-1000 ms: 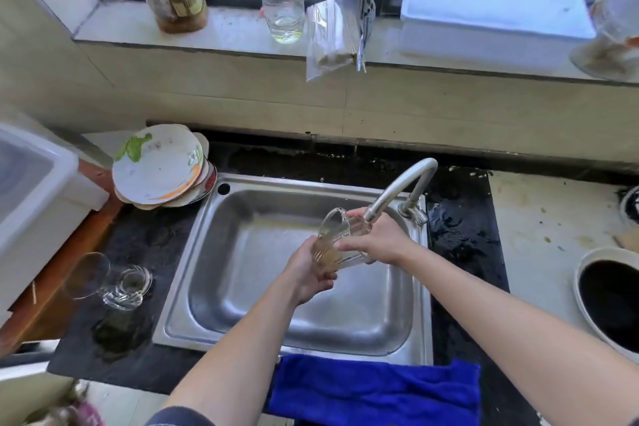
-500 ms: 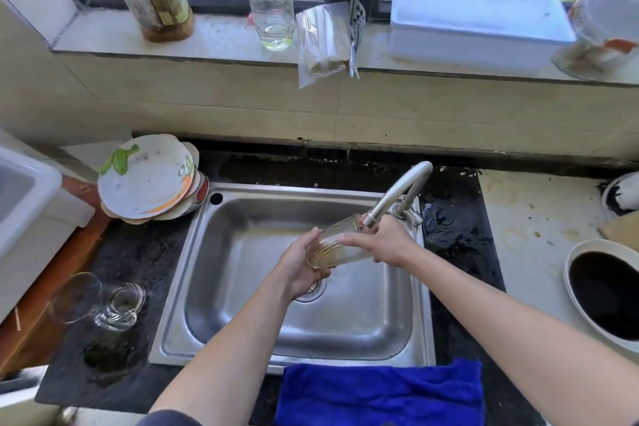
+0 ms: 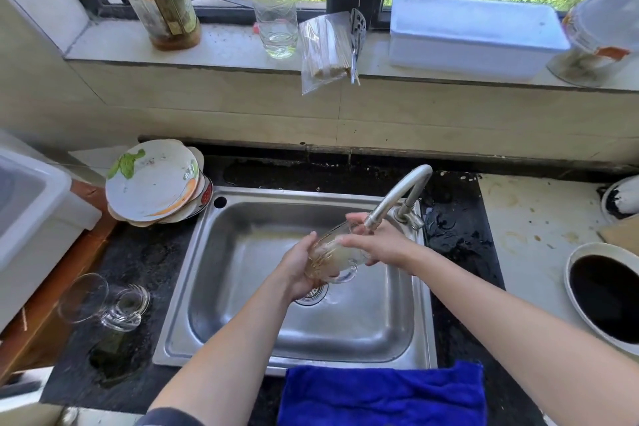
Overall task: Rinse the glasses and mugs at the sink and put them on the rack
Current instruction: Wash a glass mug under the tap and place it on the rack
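Over the steel sink point(image 3: 242, 339) I hold a clear glass mug point(image 3: 333, 258) tilted on its side, its mouth up against the curved tap spout point(image 3: 397, 195). The mug holds cloudy brownish water. My left hand point(image 3: 299, 268) cups its base from below. My right hand point(image 3: 378, 245) wraps its upper side near the rim, and the handle hangs beneath. Two more clear glasses point(image 3: 103, 303) lie on the dark counter left of the sink. I cannot make out a rack with certainty.
Stacked dirty plates point(image 3: 154, 181) lean at the sink's back-left corner. A blue cloth point(image 3: 380, 394) drapes the front edge. A white bin point(image 3: 31, 214) stands at the left, a dark-filled bowl point(image 3: 608, 294) at the right. Bottles and a white box point(image 3: 473, 34) line the windowsill.
The mug has tipped from near upright to lying on its side under the spout. Both hands have shifted a little lower and left over the drain.
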